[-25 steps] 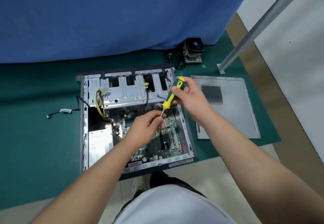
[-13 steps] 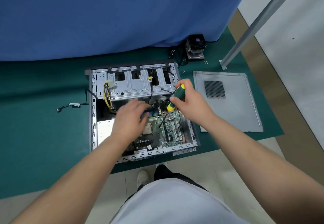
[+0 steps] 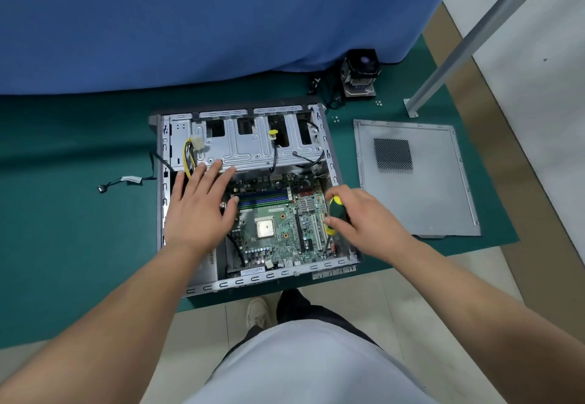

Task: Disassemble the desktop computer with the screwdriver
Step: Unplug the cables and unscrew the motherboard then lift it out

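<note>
Writing on the white sticker at the near rim of the computer case [image 3: 253,272], below both hands, is too small to read. The left hand [image 3: 199,210] lies spread and flat over the case's left half, while the right hand [image 3: 364,217] grips the screwdriver [image 3: 337,213] upright above the motherboard [image 3: 275,223]. Right of that hand lies the side panel [image 3: 414,179]; beyond it sits a cooler fan [image 3: 361,72].

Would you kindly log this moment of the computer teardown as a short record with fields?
Left hand: open, fingers spread over the case's left side, fingertips at the drive cage
Right hand: grips the screwdriver, tip down near the motherboard's right edge
Motherboard: inside the open case, CPU socket uncovered
Side panel: off, flat on the green mat to the right
Cooler with fan: on the mat beyond the case
Loose cable: left of the case
</note>
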A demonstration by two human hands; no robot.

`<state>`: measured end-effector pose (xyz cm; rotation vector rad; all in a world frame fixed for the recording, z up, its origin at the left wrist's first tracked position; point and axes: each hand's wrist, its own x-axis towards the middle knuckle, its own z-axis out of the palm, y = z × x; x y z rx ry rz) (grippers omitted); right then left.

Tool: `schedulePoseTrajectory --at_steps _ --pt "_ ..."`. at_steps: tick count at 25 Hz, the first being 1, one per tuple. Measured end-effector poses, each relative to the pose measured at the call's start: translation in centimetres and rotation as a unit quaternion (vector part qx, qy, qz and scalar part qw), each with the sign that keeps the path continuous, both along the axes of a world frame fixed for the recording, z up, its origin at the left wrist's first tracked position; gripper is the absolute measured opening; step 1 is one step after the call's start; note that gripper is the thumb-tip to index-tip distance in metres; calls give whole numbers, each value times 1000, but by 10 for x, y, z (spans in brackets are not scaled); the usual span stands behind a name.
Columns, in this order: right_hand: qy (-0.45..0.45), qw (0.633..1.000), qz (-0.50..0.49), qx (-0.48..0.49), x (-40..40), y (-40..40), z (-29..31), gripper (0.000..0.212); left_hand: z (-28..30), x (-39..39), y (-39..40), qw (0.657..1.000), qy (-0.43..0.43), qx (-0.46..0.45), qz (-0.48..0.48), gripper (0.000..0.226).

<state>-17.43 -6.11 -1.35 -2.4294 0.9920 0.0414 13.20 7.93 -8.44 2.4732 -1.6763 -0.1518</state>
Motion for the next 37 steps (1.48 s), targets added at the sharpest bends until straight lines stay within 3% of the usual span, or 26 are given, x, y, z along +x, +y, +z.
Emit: schedulePoseTrajectory --at_steps 6,22,30,37 --pt "-18 999 -6 -47 -10 11 -13 38 1 -1 -1 1000 5 -17 -2 59" --pt "-13 999 -13 -31 -10 13 -20 37 -5 0 -1 1000 -4 -31 -1 58" --pt "-40 996 21 -76 -11 16 -20 37 -4 0 -1 1000 -1 -30 1 58" --pt "2 998 50 -25 -26 23 -20 35 -3 0 -1 1000 -1 -31 2 58"
